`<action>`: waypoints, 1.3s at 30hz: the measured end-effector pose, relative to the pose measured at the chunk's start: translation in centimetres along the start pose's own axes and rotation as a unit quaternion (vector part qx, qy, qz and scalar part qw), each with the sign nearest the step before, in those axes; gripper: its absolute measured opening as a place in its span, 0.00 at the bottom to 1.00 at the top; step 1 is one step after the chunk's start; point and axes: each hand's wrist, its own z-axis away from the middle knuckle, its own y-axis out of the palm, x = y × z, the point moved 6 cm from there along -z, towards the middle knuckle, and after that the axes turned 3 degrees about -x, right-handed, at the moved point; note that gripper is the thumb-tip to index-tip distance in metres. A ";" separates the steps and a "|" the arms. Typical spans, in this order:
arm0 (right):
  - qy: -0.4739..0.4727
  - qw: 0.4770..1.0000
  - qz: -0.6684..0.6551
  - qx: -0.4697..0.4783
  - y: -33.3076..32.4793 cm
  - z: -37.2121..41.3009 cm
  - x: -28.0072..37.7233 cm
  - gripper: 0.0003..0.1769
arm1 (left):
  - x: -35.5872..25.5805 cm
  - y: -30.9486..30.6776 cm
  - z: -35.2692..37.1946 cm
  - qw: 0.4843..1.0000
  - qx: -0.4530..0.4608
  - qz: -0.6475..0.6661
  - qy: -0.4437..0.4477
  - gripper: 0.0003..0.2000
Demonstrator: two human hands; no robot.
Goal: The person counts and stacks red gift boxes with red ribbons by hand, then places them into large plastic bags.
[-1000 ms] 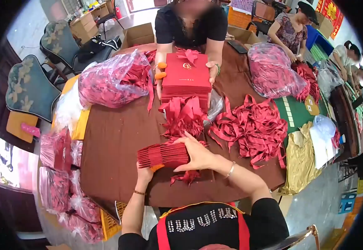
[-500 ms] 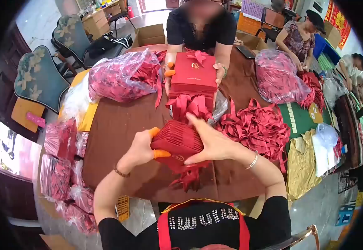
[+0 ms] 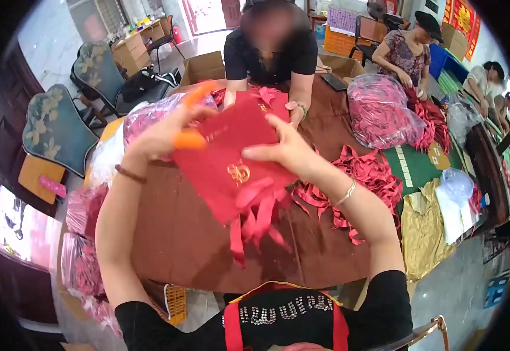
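A stack of flat red gift bags [image 3: 220, 169] with gold print hangs tilted above the table, red ribbons [image 3: 258, 216] dangling from its lower end. My right hand [image 3: 287, 149] grips its right side, thumb across the front face. At the upper left edge, my left hand [image 3: 164, 131] is blurred, its fingers spread apart; two of them wear orange finger covers, the lower one overlapping the bags. Just behind, a person facing me has both hands at another red bag stack [image 3: 275, 102], partly hidden by mine.
A brown cloth covers the table [image 3: 167, 234]. Loose red ribbons [image 3: 366, 181] are heaped to the right, near a plastic sack of red pieces [image 3: 383, 111]. Gold fabric [image 3: 427, 228] lies at the right edge. Wrapped red bundles [image 3: 82, 263] stand on the left. Other people work at the far right.
The stack has been lifted and turned so its printed front faces up towards me. My left hand has moved up and left, its fingers spreading. The view has shifted slightly.
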 end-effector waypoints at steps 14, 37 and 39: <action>0.032 0.943 -0.310 -0.119 -6.5 -9.4 -1.8 0.15 | 6.1 -0.3 -5.9 0.802 -0.151 0.517 -0.258 0.23; 0.235 0.937 0.168 -0.195 -12.8 -9.9 -6.3 0.38 | 17.9 4.7 -10.2 0.768 -0.084 0.546 -0.325 0.14; 0.226 0.940 0.188 -0.173 -13.3 -10.6 -7.0 0.38 | 17.5 4.5 -10.1 0.776 -0.090 0.540 -0.313 0.14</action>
